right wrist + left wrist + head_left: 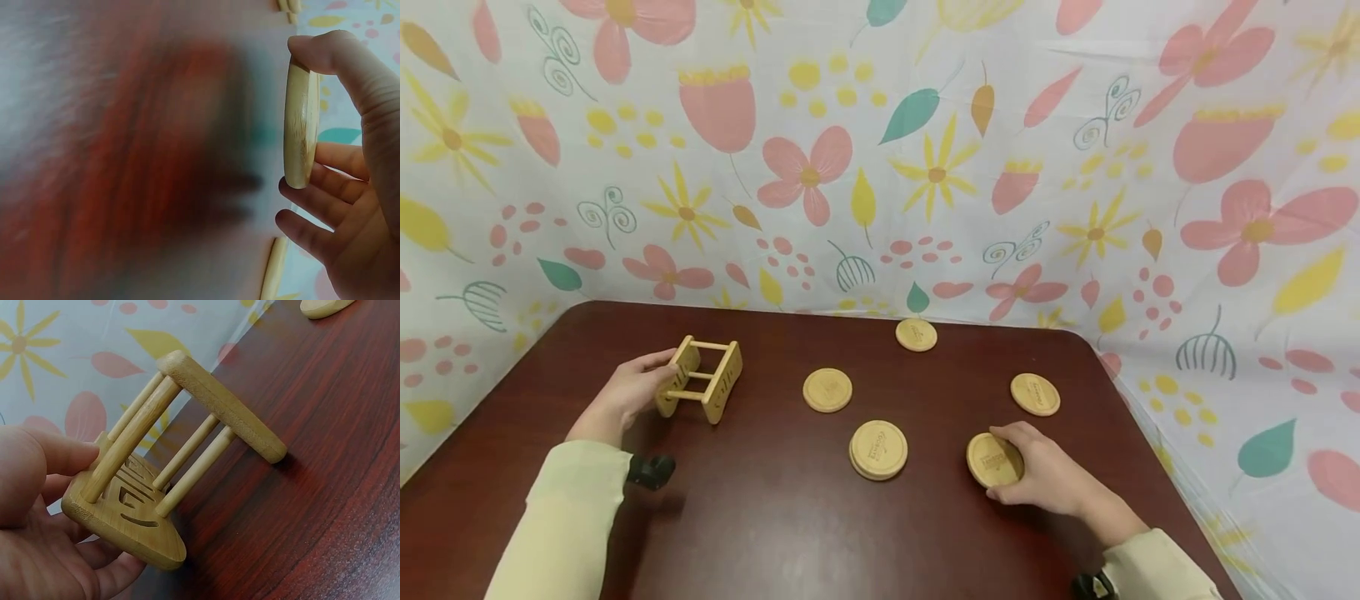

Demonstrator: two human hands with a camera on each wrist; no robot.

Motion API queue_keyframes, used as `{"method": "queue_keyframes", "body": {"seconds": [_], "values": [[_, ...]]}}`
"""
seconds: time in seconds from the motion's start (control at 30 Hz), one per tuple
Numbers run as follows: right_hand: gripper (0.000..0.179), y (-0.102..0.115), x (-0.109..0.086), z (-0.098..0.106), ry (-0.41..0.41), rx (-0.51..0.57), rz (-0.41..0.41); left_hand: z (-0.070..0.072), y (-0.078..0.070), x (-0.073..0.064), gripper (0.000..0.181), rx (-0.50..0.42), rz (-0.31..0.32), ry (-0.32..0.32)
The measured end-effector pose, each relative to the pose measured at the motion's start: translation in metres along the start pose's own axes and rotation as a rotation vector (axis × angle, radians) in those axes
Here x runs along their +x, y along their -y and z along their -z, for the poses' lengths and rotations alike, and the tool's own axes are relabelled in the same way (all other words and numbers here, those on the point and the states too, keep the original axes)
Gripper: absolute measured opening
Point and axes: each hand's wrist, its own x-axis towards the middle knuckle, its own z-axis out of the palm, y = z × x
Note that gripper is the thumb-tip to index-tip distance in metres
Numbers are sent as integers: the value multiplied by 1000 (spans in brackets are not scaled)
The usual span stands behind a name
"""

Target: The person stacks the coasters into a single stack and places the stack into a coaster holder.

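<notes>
At the table's left, my left hand (634, 385) grips one side panel of a small wooden coaster rack (724, 379). In the left wrist view the rack (219, 403) shows dowels between two panels, one with cut-out shapes, and the thumb lies by a dowel. On the right, my right hand (1047, 468) holds a round wooden coaster (995, 460) by its edge, thumb on one side and fingers on the other. The right wrist view shows that coaster (299, 125) edge-on, raised above the dark tabletop.
Two stacked coasters (878, 450) lie mid-table. Single coasters lie behind them: one to the left (827, 390), one near the back edge (916, 334) and one at the right (1035, 394). A flowered cloth (880, 167) hangs behind the dark wooden table (760, 517).
</notes>
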Motion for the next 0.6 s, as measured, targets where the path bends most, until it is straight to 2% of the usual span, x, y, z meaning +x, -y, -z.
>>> {"method": "queue_keyframes", "body": {"seconds": [0.2,0.5,0.6], "values": [[83,4,3,-2,-22,18,13,-3,4,-1,59,-9,19,10],[83,8,15,0,-45,13,29,-2,1,-2,59,-26,46,-9],[83,10,17,0,-54,19,34,-2,-1,-3,58,-19,38,-5]]}}
